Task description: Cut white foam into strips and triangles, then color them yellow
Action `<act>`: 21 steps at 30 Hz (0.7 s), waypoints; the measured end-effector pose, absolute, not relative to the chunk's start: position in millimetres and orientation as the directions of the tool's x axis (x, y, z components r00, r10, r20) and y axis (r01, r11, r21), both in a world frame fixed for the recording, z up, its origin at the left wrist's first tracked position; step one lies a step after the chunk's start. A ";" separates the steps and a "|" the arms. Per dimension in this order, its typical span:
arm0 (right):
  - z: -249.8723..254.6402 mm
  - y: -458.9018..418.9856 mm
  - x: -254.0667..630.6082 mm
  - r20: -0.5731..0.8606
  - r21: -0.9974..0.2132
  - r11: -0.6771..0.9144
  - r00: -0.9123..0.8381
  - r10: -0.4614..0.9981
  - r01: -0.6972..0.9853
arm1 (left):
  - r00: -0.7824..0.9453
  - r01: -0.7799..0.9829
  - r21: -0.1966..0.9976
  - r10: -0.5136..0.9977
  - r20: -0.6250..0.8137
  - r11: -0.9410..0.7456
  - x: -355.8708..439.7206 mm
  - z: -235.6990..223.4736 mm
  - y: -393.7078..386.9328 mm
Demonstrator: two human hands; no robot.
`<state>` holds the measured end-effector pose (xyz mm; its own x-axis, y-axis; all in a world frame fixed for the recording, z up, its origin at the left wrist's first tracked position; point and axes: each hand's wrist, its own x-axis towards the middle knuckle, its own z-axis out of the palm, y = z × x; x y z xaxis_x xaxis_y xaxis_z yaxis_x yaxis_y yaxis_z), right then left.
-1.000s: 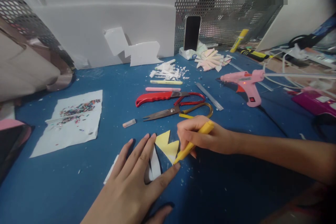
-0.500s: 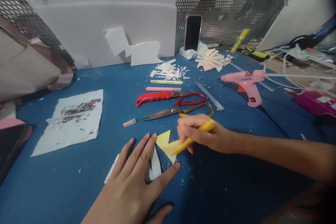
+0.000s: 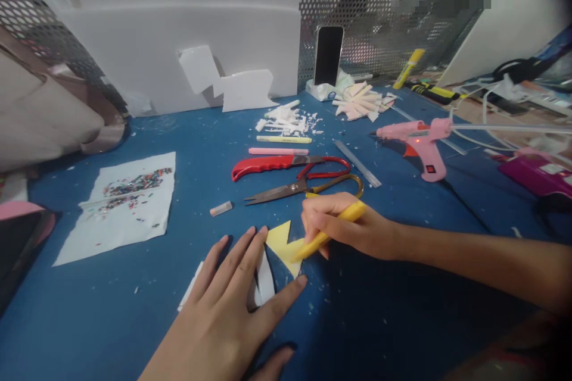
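My left hand point(image 3: 232, 303) lies flat with fingers spread over a white cut piece point(image 3: 265, 277). Its fingertips and thumb rest at the edges of a pointed, yellow-coloured piece point(image 3: 279, 241), partly hidden under the hand. In my right hand point(image 3: 339, 223) is a yellow marker point(image 3: 353, 212), slanted down with its tip on the yellow surface. Just beyond lie scissors point(image 3: 286, 191) with open blades and red and brown handles; my right hand partly covers the near handle. A small translucent cap point(image 3: 221, 209) sits left of them.
A paper sheet point(image 3: 154, 220) with colourful bits lies left. Pink and yellow pens point(image 3: 277, 152), white scraps point(image 3: 286, 122) and a phone point(image 3: 329, 56) stand or lie behind. At right is a pink glue gun point(image 3: 420, 140) with its cable; a white board point(image 3: 187, 30) rises at the back.
The marker and my right hand have shifted very slightly over the yellow piece. My left hand stays in place.
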<state>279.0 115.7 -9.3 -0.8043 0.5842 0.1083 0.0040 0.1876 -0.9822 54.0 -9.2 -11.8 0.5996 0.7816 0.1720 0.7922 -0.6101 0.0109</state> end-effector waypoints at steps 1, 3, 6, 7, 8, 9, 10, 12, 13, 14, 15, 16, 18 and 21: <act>-9.3 115.7 279.0 0.113 -0.980 0.200 -0.804 0.584 0.007 | 0.601 0.792 0.004 0.781 0.171 -0.610 53.8 -12.0 -9.0; -9.3 115.7 279.0 0.112 -0.981 0.196 -0.808 0.578 0.005 | 0.618 0.780 -0.019 0.765 0.184 -0.625 52.5 -13.0 -7.9; -9.6 115.6 279.2 0.105 -0.982 0.188 -0.804 0.586 0.009 | 0.659 0.746 -0.062 0.720 0.219 -0.664 48.9 -15.8 -5.4; -9.7 115.6 279.4 0.102 -0.981 0.191 -0.801 0.590 0.015 | 0.667 0.738 -0.071 0.710 0.226 -0.671 47.6 -16.9 -4.4; -9.7 115.5 279.5 0.100 -0.982 0.190 -0.801 0.590 0.018 | 0.672 0.734 -0.077 0.704 0.230 -0.675 46.4 -17.8 -3.5; -9.7 115.4 279.7 0.096 -0.983 0.182 -0.804 0.586 0.015 | 0.673 0.733 -0.080 0.703 0.230 -0.676 45.4 -18.5 -2.8; -9.6 115.4 279.8 0.094 -0.985 0.172 -0.806 0.585 0.009 | 0.679 0.728 -0.082 0.697 0.232 -0.681 44.8 -19.0 -2.2; -9.5 115.4 279.9 0.098 -0.987 0.160 -0.803 0.588 -0.003 | 0.680 0.725 -0.078 0.692 0.242 -0.684 44.8 -19.4 -2.1; -9.5 115.4 279.9 0.100 -0.987 0.161 -0.801 0.591 -0.004 | 0.675 0.728 -0.072 0.696 0.245 -0.682 45.4 -19.1 -2.5; -9.6 115.5 279.9 0.099 -0.987 0.162 -0.800 0.592 -0.002 | 0.672 0.730 -0.065 0.698 0.245 -0.680 46.5 -18.6 -3.3; -9.6 115.6 279.8 0.095 -0.987 0.159 -0.802 0.590 0.000 | 0.662 0.740 -0.054 0.711 0.238 -0.671 47.7 -17.8 -4.2; -9.7 115.6 279.8 0.090 -0.988 0.155 -0.805 0.586 0.001 | 0.648 0.752 -0.040 0.727 0.227 -0.658 49.1 -17.0 -5.3; -9.9 115.6 279.7 0.094 -0.988 0.157 -0.805 0.586 -0.001 | 0.624 0.773 -0.014 0.756 0.199 -0.634 51.1 -15.5 -6.9; -10.1 115.3 279.7 0.104 -0.984 0.178 -0.799 0.592 0.004 | 0.624 0.772 -0.017 0.753 0.209 -0.635 50.9 -15.2 -7.1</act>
<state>279.7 115.3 -10.1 -0.7990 0.5923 0.1036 0.0041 0.1777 -0.9841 50.9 -7.1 -15.2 0.6237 0.7531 0.2092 0.7724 -0.6349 -0.0175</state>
